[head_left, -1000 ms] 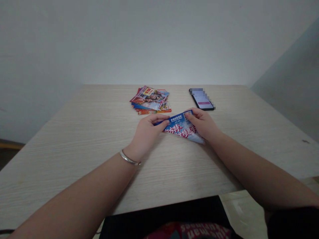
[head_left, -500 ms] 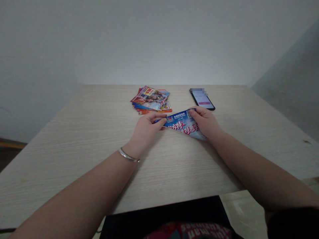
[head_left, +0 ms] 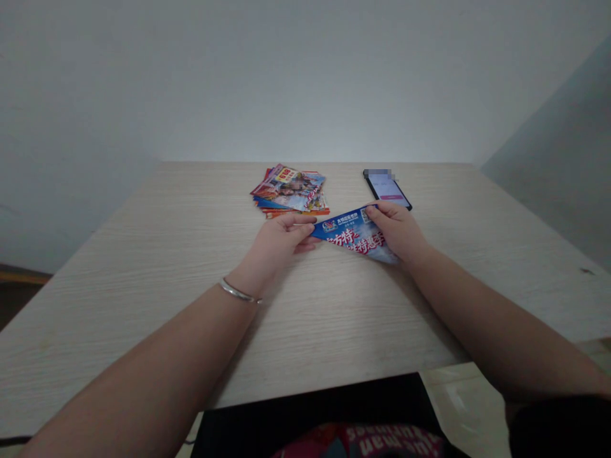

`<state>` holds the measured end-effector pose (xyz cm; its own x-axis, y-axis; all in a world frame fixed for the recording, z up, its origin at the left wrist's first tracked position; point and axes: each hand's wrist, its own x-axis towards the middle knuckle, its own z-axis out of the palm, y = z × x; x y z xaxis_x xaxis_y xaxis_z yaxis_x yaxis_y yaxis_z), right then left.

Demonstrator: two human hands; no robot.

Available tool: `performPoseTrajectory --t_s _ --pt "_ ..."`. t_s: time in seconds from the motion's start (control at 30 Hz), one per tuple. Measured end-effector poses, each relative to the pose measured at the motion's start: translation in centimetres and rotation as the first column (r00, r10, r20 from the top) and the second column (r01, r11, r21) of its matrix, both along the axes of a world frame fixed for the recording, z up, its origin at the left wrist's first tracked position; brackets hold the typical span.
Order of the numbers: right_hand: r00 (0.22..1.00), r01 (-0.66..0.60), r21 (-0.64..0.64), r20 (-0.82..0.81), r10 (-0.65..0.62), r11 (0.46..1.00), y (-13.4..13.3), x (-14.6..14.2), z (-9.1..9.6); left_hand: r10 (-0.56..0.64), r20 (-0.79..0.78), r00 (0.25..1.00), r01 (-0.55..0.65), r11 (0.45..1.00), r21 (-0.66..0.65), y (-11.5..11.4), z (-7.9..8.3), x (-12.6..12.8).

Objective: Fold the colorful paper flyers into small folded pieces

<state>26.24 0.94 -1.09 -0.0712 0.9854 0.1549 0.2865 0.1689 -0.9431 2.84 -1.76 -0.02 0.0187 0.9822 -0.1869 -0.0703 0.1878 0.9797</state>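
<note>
Both hands hold a blue leaflet (head_left: 352, 236) with red and white lettering, just above a pale wooden table (head_left: 157, 254). My left hand (head_left: 279, 243) pinches its left end between thumb and fingers; a silver bangle sits on that wrist. My right hand (head_left: 398, 230) grips the leaflet's right side, covering part of it. The leaflet looks folded into a narrow slanted strip.
A fanned pile of colourful leaflets (head_left: 291, 191) lies on the table just beyond my left hand. A black phone (head_left: 387, 189) with a lit screen lies beyond my right hand. A plain white wall stands behind the table's far edge.
Both hands have carried the blue leaflet a little farther from me, towards the pile and the phone. The grip is the same.
</note>
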Motion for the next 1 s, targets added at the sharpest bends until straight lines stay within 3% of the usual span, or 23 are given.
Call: performPoseTrajectory --t_s 0.2,0.4,0.5,0.67,0.77,0.83,0.9,0.93,0.97,1.0 --pt "0.999 -0.008 -0.140 0.048 0.015 0.990 0.4 0.3 0.3 -0.153 -0.175 0.973 0.137 0.986 -0.100 0.3 0.3 -0.9" --pt "0.999 -0.053 -0.237 -0.014 0.051 0.970 0.6 0.0 0.2 -0.201 -0.348 0.916 0.202 0.979 -0.034 0.1 0.9 -1.4" --pt "0.998 -0.064 -0.249 -0.014 0.062 0.967 0.6 0.0 0.1 -0.263 -0.381 0.886 0.247 0.965 -0.093 0.3 1.1 -1.5" --pt "0.990 -0.094 -0.261 0.078 0.118 0.961 0.8 0.1 0.0 -0.434 -0.454 0.778 0.390 0.900 -0.192 0.4 1.8 -1.9" --pt "0.971 -0.154 -0.272 0.136 0.196 0.950 0.9 0.1 -0.2 -0.491 -0.591 0.640 0.450 0.863 -0.228 -0.2 2.3 -2.2" --pt "0.958 -0.195 -0.264 0.157 0.241 0.945 1.0 0.1 -0.4 -0.433 -0.777 0.456 0.518 0.840 -0.164 -0.7 2.2 -2.2" --pt "0.947 -0.233 -0.244 0.166 0.277 0.941 1.0 -0.2 -0.5 -0.144 -0.947 0.286 0.546 0.837 0.038 -1.0 2.0 -2.1" --pt "0.941 -0.250 -0.231 0.171 0.292 0.940 1.0 -0.3 -0.5 0.006 -0.972 0.235 0.599 0.787 0.149 -1.2 1.8 -1.9" --pt "0.935 -0.266 -0.218 0.180 0.307 0.939 1.1 -0.5 -0.5 0.122 -0.968 0.221 0.669 0.703 0.241 -1.3 1.6 -1.6" --pt "0.927 -0.279 -0.200 0.199 0.318 0.939 1.2 -0.8 -0.6 0.143 -0.959 0.244 0.733 0.620 0.279 -1.3 1.4 -1.3"
